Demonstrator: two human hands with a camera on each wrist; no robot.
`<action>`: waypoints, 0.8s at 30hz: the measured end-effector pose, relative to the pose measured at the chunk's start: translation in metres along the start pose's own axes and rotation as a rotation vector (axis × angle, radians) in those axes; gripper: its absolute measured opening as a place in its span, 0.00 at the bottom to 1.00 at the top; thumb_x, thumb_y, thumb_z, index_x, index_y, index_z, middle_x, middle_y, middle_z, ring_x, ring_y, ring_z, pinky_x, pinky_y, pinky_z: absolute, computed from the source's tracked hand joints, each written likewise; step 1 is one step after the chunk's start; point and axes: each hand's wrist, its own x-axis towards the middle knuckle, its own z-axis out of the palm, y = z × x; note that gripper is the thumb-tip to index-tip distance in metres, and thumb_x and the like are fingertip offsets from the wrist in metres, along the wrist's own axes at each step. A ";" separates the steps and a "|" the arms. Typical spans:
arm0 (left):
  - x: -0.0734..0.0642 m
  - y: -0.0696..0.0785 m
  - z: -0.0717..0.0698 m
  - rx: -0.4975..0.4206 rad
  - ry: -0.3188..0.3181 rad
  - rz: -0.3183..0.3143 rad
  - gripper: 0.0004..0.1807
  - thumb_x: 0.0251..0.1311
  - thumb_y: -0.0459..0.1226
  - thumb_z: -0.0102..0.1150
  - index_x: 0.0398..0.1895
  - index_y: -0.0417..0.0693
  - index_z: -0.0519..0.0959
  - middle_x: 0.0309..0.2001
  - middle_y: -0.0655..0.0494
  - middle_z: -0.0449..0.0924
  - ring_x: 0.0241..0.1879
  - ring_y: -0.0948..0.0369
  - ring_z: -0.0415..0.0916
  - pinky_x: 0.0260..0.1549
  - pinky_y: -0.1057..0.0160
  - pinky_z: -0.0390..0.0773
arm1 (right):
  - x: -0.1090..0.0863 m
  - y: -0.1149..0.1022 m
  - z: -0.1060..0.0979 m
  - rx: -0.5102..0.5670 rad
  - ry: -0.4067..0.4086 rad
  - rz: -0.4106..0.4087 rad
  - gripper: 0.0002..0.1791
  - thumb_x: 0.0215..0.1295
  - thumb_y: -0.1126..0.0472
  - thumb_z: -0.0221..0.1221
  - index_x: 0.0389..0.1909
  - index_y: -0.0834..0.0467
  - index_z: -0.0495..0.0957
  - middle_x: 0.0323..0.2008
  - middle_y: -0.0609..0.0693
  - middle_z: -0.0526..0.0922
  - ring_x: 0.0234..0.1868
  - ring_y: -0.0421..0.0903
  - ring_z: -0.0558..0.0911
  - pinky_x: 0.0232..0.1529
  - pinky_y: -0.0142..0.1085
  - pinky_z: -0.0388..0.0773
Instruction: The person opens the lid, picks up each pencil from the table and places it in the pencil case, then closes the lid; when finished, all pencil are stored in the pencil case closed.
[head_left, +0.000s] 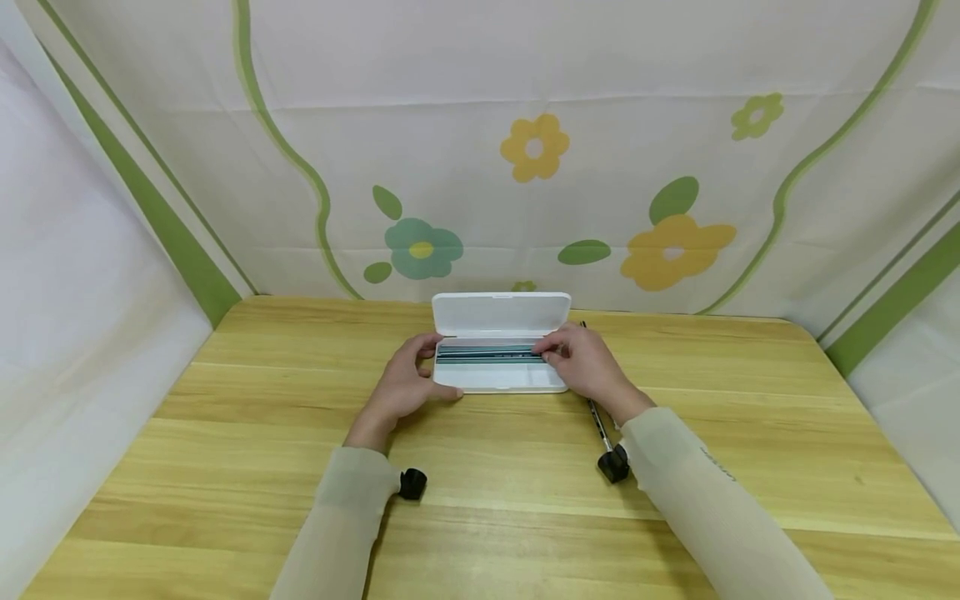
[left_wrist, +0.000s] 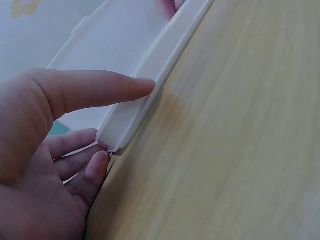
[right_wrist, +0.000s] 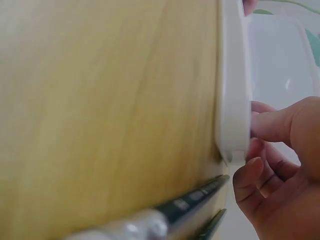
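A white pencil case (head_left: 500, 389) lies on the table with its lid (head_left: 501, 315) raised at the back. Several dark green pencils (head_left: 480, 354) are side by side in its rear part. My left hand (head_left: 405, 385) holds the case's left end, thumb along the front wall (left_wrist: 131, 107) and the other fingers round the end. At the right end, my right hand (head_left: 588, 362) reaches over the wall and pinches a pencil by its end inside the case. The case wall (right_wrist: 234, 85) hides those fingertips in the right wrist view.
Right of the case, partly under my right hand, a dark pencil (head_left: 597, 421) lies on the wooden table (head_left: 495, 483). Close up in the right wrist view is a dark pencil (right_wrist: 192, 199) with a silvery end. A flower-patterned cloth (head_left: 480, 167) hangs behind the table.
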 end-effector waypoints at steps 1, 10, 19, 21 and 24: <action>0.000 0.000 0.000 -0.003 -0.001 0.003 0.52 0.46 0.29 0.84 0.77 0.43 0.69 0.73 0.43 0.72 0.69 0.45 0.68 0.69 0.45 0.73 | -0.001 0.000 -0.001 0.011 -0.001 0.000 0.10 0.76 0.66 0.63 0.49 0.55 0.91 0.51 0.55 0.86 0.42 0.51 0.77 0.43 0.40 0.74; -0.001 0.001 0.000 0.005 -0.001 -0.004 0.52 0.46 0.28 0.83 0.77 0.44 0.69 0.73 0.44 0.72 0.69 0.46 0.69 0.68 0.46 0.75 | -0.020 -0.006 -0.026 0.121 0.045 0.003 0.11 0.78 0.60 0.64 0.54 0.56 0.89 0.48 0.52 0.90 0.44 0.50 0.80 0.39 0.38 0.78; -0.002 0.002 0.000 0.002 -0.007 0.009 0.51 0.47 0.29 0.84 0.77 0.42 0.69 0.73 0.41 0.72 0.69 0.44 0.68 0.70 0.42 0.74 | -0.046 -0.010 -0.056 0.173 0.127 0.050 0.13 0.78 0.51 0.64 0.56 0.50 0.88 0.48 0.52 0.89 0.46 0.50 0.82 0.37 0.36 0.80; -0.002 0.001 -0.001 0.004 -0.005 0.009 0.51 0.47 0.29 0.84 0.77 0.42 0.69 0.73 0.41 0.72 0.69 0.44 0.68 0.69 0.42 0.74 | -0.052 -0.007 -0.060 0.207 0.134 0.074 0.14 0.78 0.49 0.64 0.57 0.49 0.87 0.48 0.52 0.88 0.45 0.50 0.83 0.37 0.36 0.83; -0.002 0.002 -0.001 0.006 -0.004 0.007 0.51 0.47 0.29 0.84 0.77 0.42 0.69 0.72 0.42 0.72 0.69 0.44 0.68 0.70 0.42 0.73 | -0.060 -0.002 -0.064 0.286 0.140 0.113 0.17 0.79 0.47 0.63 0.60 0.50 0.86 0.47 0.50 0.87 0.43 0.49 0.84 0.37 0.37 0.86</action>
